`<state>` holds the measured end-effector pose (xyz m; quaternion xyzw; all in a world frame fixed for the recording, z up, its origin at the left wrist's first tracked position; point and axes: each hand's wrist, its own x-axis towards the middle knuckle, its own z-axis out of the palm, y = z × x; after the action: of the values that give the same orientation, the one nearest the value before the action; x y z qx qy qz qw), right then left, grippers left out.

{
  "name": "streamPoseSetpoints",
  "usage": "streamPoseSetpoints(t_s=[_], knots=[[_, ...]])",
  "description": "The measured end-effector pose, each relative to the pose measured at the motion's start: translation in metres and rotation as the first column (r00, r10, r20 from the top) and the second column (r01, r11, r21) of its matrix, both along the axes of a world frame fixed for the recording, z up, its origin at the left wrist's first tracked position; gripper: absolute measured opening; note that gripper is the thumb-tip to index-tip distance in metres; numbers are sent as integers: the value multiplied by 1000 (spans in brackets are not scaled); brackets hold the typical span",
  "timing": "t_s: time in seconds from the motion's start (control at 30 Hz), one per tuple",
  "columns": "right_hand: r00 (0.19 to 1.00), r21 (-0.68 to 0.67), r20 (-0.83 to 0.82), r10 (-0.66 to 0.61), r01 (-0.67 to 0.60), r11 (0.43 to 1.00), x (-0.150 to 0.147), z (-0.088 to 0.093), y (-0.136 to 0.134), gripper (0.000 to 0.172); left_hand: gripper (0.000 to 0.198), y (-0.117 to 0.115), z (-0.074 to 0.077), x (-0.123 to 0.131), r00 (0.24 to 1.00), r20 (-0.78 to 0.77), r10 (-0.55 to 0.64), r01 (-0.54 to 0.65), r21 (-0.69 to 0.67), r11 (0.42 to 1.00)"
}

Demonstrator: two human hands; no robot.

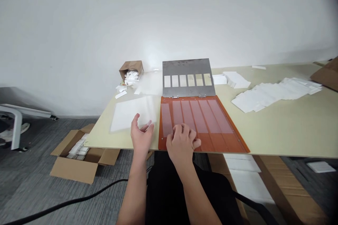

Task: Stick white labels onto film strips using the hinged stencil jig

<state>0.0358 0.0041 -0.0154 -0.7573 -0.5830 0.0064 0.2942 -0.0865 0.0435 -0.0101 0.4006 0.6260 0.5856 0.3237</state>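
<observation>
**Right hand (pixel 182 146) flat on orange hinged board (pixel 224 144), left hand (pixel 141 135) at a translucent sheet (pixel 129 114)**

The orange hinged board lies at the near edge of the bench (pixel 285 130), a little right of centre in the view. Five long translucent strips (pixel 198 116) lie side by side in its recessed lanes. The right hand is palm down over the near ends of the middle strips, fingers slightly spread and curved, touching them and holding nothing.

At the board's 9 o'clock, the left hand is half open, its fingertips (pixel 149 123) at the lower right corner of the translucent sheet. I cannot tell whether they grip it.

At 12 o'clock, a steel plate (pixel 186 68) with six rectangular windows stands hinged to the board's far edge, tilted up. At 10 o'clock, a tipped kraft paper bag (pixel 130 68) spills white packets (pixel 129 79) onto the bench. At 2 o'clock lie a small stack of white cards (pixel 235 79) and a long fanned row of white sheets (pixel 277 93). At 8 o'clock, an open cardboard box (pixel 74 168) holding white packs sits on the carpet (pixel 31 190).
</observation>
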Motion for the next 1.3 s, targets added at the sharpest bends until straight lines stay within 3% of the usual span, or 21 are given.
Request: streamPoseSetpoints(t_s=[0.1, 0.23, 0.37, 0.43, 0.67, 0.9, 1.0, 1.1, 1.3], knots=[[995, 39, 21, 93, -94, 995, 1, 1, -2, 28, 77, 6, -4, -10, 999, -10, 39, -38, 87, 995], [990, 32, 36, 140, -141, 990, 2, 1, -3, 17, 79, 13, -1, -31, 990, 42, 132, -137, 163, 977], [991, 25, -2, 130, -130, 991, -1, 1, -1, 13, 70, 15, 9, -49, 998, 54, 16, -35, 374, 927], [992, 20, -16, 123, -122, 992, -2, 0, 2, 12, 68, 16, 14, -56, 999, 31, 20, -32, 426, 904], [991, -18, 16, 132, -132, 991, -1, 2, 8, 14, 62, 16, 14, -67, 998, -12, 68, -61, 314, 947], [988, -26, 49, 146, -145, 989, 1, 3, 8, 18, 55, 18, 6, -56, 973, -183, -144, 168, 125, 978], [988, -55, 57, 142, -139, 989, 0, 5, 8, 20, 51, 21, 3, -49, 886, -408, -222, 268, 57, 962], [987, -82, 41, 158, -154, 985, 0, 5, 7, 26, 47, 23, -2, -47, 721, -641, -263, 357, 18, 934], [957, -19, -75, 281, -283, 959, 40, 12, 12, 28, 41, 21, -16, -55, 476, -861, -177, 438, 57, 897]])
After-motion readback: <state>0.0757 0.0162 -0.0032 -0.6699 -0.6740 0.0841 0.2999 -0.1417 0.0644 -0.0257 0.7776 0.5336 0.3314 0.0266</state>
